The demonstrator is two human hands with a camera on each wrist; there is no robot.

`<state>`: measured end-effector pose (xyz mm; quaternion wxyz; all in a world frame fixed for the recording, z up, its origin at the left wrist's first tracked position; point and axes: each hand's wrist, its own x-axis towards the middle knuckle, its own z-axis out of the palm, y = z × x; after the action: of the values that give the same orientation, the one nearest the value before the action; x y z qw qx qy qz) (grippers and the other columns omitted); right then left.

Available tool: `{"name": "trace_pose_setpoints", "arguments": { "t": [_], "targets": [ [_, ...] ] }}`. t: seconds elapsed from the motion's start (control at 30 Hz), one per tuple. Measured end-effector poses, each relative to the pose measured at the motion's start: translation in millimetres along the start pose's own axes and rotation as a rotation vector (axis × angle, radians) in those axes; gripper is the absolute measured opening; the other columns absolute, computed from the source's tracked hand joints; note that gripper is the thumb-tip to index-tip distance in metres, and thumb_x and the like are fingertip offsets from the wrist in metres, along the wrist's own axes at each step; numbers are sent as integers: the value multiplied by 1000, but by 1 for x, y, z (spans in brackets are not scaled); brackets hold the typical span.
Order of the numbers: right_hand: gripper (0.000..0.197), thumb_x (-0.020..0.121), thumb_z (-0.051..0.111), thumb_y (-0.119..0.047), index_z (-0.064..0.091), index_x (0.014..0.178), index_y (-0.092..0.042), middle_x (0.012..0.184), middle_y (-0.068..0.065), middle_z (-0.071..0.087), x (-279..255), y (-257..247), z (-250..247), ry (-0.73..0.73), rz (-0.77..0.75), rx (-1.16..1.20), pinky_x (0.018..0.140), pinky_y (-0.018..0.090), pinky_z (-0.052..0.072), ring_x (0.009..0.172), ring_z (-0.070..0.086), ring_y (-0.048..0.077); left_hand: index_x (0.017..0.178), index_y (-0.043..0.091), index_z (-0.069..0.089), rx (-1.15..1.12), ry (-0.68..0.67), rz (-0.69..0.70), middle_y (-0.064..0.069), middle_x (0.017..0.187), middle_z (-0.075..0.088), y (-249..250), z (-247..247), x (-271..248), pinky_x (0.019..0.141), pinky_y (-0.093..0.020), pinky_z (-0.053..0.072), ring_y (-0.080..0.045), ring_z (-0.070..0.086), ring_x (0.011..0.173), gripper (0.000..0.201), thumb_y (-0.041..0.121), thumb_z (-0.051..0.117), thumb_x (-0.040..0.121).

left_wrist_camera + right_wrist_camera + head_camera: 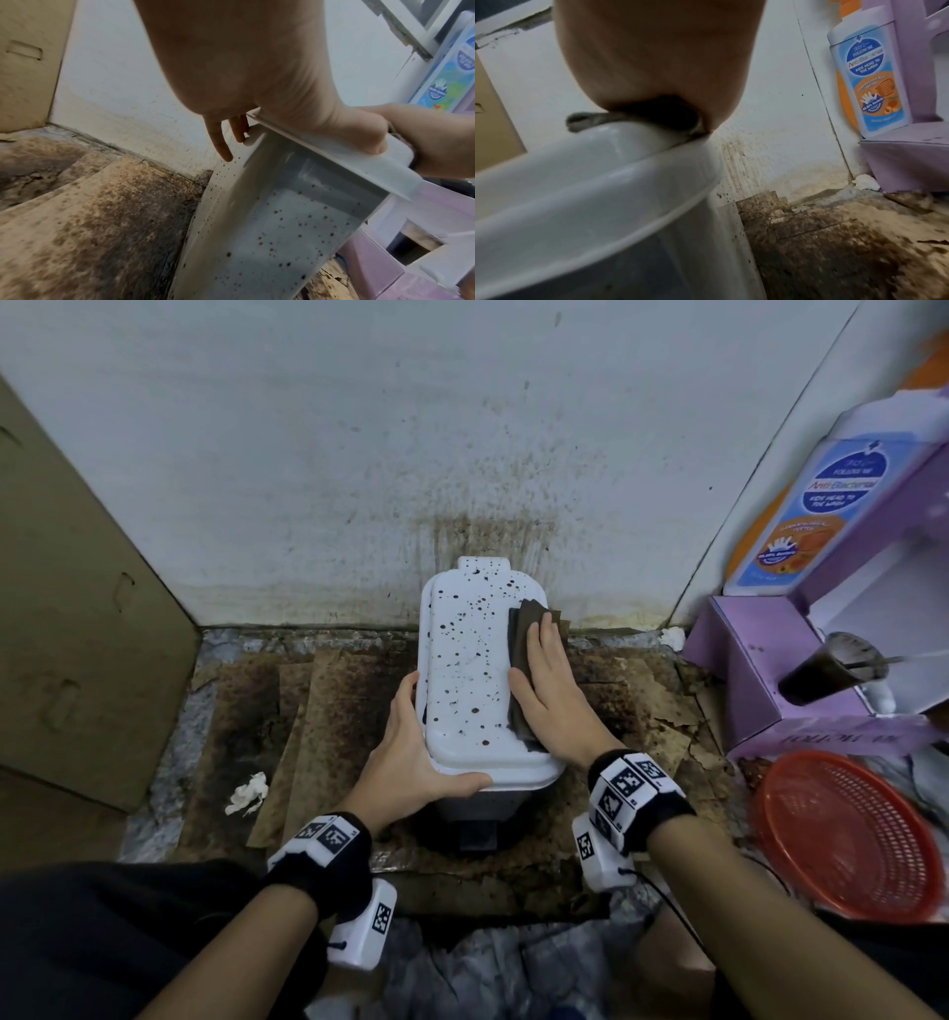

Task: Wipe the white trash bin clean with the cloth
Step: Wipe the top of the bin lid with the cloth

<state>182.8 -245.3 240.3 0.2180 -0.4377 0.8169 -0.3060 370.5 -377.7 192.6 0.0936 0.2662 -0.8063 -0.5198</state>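
- While it stands on the stained floor (328, 711) against the wall (308, 454), the white bin (464, 660) sits dead centre, its lid spotted dark.
- At 3 o'clock on the lid, the right hand (552, 690) lies flat, fingers straight, pressing the dark cloth (524, 634).
- At 7 o'clock, the left hand (411, 757) grips the lid's corner.

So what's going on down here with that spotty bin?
A person is cleaning a white trash bin that stands on the floor against the wall. Their right hand lies flat on a dark cloth, pressing it onto the right side of the lid. Their left hand steadies the bin by its near left corner. Most of the lid is still speckled with dark spots.
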Motion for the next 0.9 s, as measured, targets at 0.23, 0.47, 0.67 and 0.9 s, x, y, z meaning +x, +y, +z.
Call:
{"name": "trace_pose_setpoints", "arguments": {
  "t": [0.23,0.47,0.67,0.9],
  "targets": [
    [67,111,30,-38,-7,162,-16,169,-7,-23,-53,-2,31,149,-35,-49,124,23,-9,153,-23,4,158,45,-5,10,11,2,21,165,19,1,1,-1,114,-53,44,-9,35,149,149,72,93,49],
    [65,108,21,-40,2,163,-12,172,0,-9,-53,-6,32,197,-48,-299,122,29,-3,156,-15,8,158,44,-3,-73,7,24,17,164,19,-2,4,2,122,-49,38,-5,27,153,149,68,96,49],
    [64,110,17,-43,-5,163,-14,171,2,-15,-4,-3,8,48,-43,-349,128,39,-1,156,-16,13,159,46,-6,-80,-3,22,16,168,13,-4,3,2,124,-49,35,-8,22,156,148,67,97,53],
    [64,112,22,-39,-9,162,-14,169,1,-20,10,3,2,2,-71,-250,128,39,-6,155,-22,12,158,46,-3,-73,6,17,18,167,15,-5,3,3,120,-51,40,-8,29,153,148,69,97,51]
  ]
}}
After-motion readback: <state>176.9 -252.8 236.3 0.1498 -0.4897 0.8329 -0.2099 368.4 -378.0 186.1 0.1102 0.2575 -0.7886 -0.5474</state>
